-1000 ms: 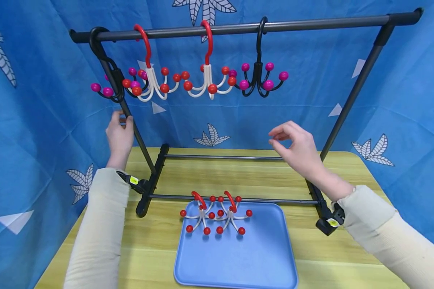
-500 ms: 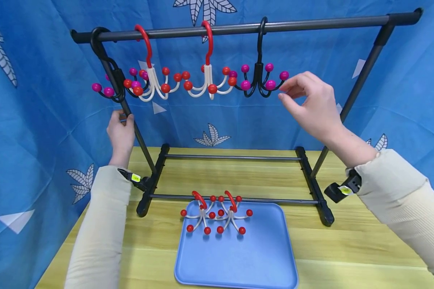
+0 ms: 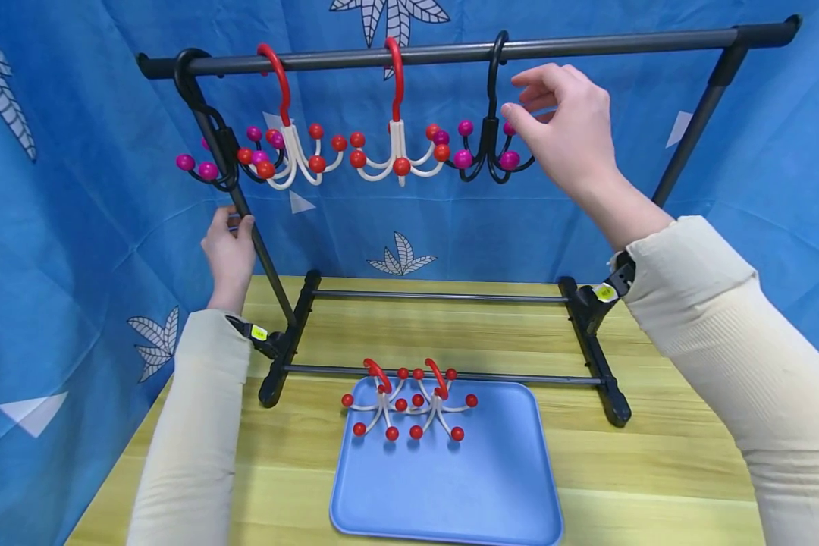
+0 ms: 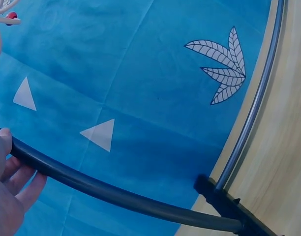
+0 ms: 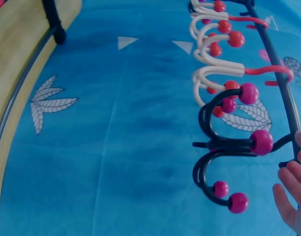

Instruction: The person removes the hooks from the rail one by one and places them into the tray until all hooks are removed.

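i count one left hand (image 3: 228, 246), thumb and fingers curled round the left post (image 4: 116, 193); one right hand (image 3: 569, 125), loosely curved, thumb and fingertips apart, nothing in hold, beside the neck of a black hanger (image 3: 489, 138) with pink balls, contact unclear to me. this hanger hooks over the top bar (image 3: 655, 43); leftward hang two red-and-white hangers (image 3: 398, 136) and a second black one (image 3: 227, 144). two more red-and-white ones (image 3: 383, 400) sit at the far end of a blue tray (image 3: 484, 485) on the worktop (image 3: 641, 470).
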Demonstrator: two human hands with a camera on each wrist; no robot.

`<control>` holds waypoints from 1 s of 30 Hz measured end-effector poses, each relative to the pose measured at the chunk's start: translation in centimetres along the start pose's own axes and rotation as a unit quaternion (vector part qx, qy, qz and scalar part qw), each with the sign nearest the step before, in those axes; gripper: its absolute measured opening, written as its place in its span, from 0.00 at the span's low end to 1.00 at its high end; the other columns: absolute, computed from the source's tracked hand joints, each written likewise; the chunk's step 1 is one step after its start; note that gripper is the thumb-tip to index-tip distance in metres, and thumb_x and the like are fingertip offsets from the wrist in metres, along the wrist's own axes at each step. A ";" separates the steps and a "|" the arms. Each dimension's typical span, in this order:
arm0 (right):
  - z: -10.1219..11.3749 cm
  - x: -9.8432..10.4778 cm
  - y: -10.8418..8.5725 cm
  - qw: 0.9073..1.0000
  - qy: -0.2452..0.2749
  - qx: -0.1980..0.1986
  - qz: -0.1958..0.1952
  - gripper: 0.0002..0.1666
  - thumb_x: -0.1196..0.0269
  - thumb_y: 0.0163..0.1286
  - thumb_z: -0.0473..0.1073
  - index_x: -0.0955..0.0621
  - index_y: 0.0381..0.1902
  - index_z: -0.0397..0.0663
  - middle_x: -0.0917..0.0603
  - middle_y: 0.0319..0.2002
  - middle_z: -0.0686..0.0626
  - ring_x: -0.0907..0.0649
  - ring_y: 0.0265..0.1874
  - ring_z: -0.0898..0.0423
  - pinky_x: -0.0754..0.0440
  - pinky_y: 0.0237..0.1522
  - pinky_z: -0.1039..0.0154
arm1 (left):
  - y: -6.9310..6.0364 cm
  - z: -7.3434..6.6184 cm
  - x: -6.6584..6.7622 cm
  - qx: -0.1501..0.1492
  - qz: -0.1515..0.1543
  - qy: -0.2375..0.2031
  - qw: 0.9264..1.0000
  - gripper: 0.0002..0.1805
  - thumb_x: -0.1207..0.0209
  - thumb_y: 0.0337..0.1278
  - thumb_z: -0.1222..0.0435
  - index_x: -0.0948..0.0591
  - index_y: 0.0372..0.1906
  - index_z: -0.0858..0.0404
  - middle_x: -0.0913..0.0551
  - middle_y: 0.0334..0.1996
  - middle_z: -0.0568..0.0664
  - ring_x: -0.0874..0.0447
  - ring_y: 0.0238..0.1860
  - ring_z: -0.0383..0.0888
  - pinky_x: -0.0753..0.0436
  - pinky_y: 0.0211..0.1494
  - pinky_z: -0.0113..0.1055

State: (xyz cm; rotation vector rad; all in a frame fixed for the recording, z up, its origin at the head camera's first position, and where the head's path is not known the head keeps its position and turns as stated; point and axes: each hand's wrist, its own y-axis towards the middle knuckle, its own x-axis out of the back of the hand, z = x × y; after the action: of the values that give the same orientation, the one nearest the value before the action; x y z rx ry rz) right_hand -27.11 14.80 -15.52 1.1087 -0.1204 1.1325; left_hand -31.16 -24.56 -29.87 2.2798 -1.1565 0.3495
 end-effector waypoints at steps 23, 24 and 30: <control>-0.2 -1.8 2.6 0.991 0.124 -0.041 -0.031 0.19 0.38 0.60 0.50 0.20 0.48 0.51 0.20 0.46 0.51 0.23 0.46 0.61 0.26 0.49 0.73 | -0.1 -0.1 -0.3 -0.007 -0.007 -0.003 1.000 0.20 0.55 0.65 0.55 0.29 0.57 0.61 0.22 0.50 0.56 0.23 0.47 0.49 0.25 0.50 0.41; -0.1 -1.8 2.7 0.991 0.126 -0.040 -0.031 0.18 0.39 0.61 0.50 0.20 0.48 0.51 0.19 0.46 0.51 0.23 0.46 0.61 0.26 0.49 0.73 | -0.1 -0.1 -0.3 -0.008 -0.008 -0.003 1.000 0.20 0.55 0.65 0.55 0.29 0.57 0.61 0.22 0.50 0.56 0.23 0.47 0.49 0.25 0.50 0.42; 0.0 -1.7 2.6 0.989 0.140 -0.039 -0.030 0.17 0.39 0.61 0.48 0.21 0.48 0.51 0.20 0.44 0.50 0.24 0.42 0.64 0.26 0.49 0.72 | -0.2 0.1 -0.3 -0.006 -0.010 -0.005 1.000 0.20 0.55 0.65 0.55 0.29 0.56 0.60 0.22 0.50 0.56 0.23 0.48 0.49 0.26 0.52 0.42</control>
State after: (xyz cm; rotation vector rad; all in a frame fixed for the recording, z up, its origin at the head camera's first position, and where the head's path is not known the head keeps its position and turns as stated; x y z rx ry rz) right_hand -29.91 13.70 -14.85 0.8696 0.0876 1.2069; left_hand -31.19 -24.39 -30.18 2.2832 -1.1371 0.3217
